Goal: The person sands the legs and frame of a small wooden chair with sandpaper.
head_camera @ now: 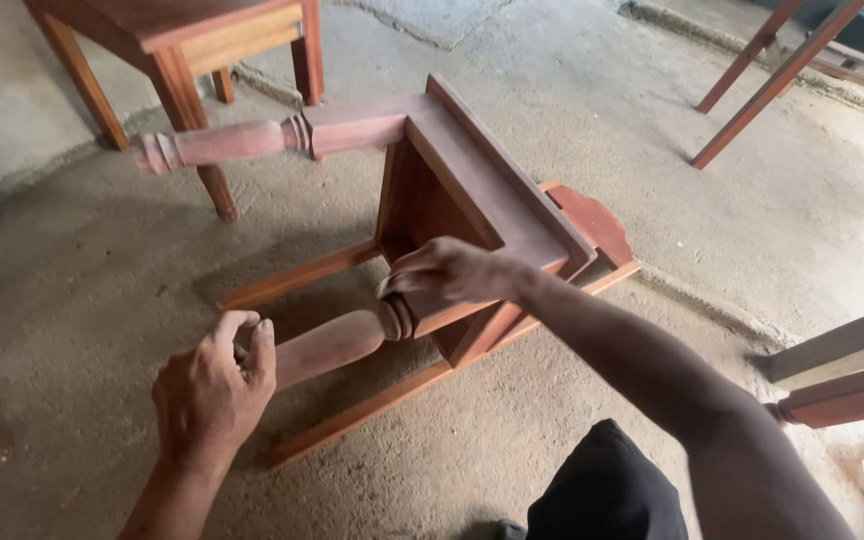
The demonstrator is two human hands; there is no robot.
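A rough concrete floor [712,230] fills the view. On it, at the centre, a reddish wooden table [472,195] lies tipped on its side, its square frame open toward the camera and its underside facing 6 o'clock. One turned leg [242,142] points out toward 9 o'clock near the top of the view; a second turned leg [337,343] runs low toward 8 o'clock, with thin stretcher rails [297,275] lying along the floor above and below it.

A second wooden table [187,40] stands upright at 11 o'clock. Slanted wooden legs [772,75] show at 1 o'clock, and more timber pieces [842,375] sit at 4 o'clock.

The right hand [447,275] reaches in from 5 o'clock, fingers curled down over the ringed collar where the lower leg meets the frame, gripping that joint.

The left hand [217,385], at 7 o'clock, is closed round the free end of the same leg, fingers wrapped and thumb on top, so the tip is hidden inside the fist.

A dark-clothed knee [607,490] shows at 6 o'clock.
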